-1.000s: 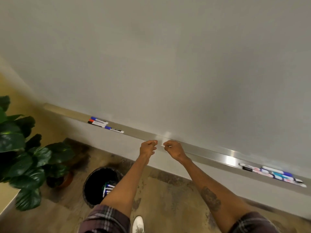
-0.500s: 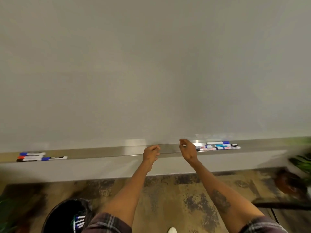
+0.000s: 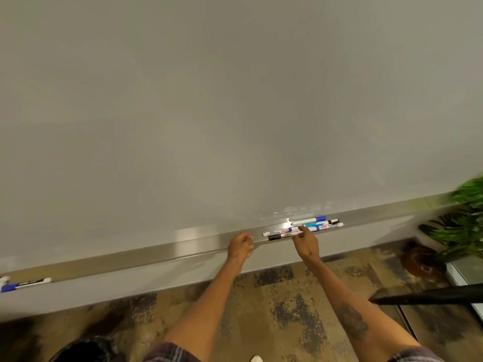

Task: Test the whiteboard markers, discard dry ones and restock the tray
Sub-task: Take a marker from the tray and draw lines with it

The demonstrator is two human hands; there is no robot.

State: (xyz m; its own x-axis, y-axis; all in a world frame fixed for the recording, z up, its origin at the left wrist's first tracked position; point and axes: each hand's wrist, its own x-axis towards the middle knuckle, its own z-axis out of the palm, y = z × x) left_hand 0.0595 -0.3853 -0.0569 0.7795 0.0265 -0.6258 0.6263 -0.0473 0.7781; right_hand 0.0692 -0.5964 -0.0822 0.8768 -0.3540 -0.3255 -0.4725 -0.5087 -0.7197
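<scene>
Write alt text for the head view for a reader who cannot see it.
A person's right hand reaches into a cluster of markers on the whiteboard tray, while the left hand hovers curled beside it. More markers lie at the tray's far left; the whiteboard is blank.

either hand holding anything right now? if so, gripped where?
Cannot tell for sure. Left hand is curled loosely, nothing visible in it. Right hand reaches the marker cluster on the tray, fingertips touching, no closed grip.
</scene>
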